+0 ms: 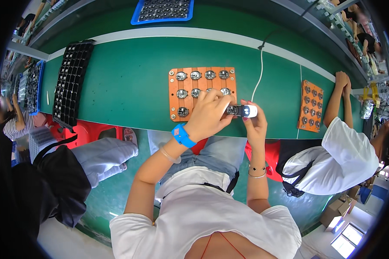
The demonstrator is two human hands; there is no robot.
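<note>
In front of me lies an orange fixture board [174, 102] with rows of small round electronic modules [196, 75] in its recesses. My left hand [209, 113], wearing a blue wrist strap [183, 135], reaches over the board's near right corner. Its thumb and fingers close on a small dark electronic module [232, 110]. My right hand [258, 125] grips a white-ended device [249, 111] between thumb and fingers, right against that module. Whether the two are joined cannot be made out. The left fingers hide part of the board.
A white cable [261, 71] runs from the table's far edge toward my right hand. A black compartment tray [72, 82] stands at left, a blue tray [162, 20] of modules at the back. Another orange board [310, 105] lies at right, beside a co-worker's hands [342, 83].
</note>
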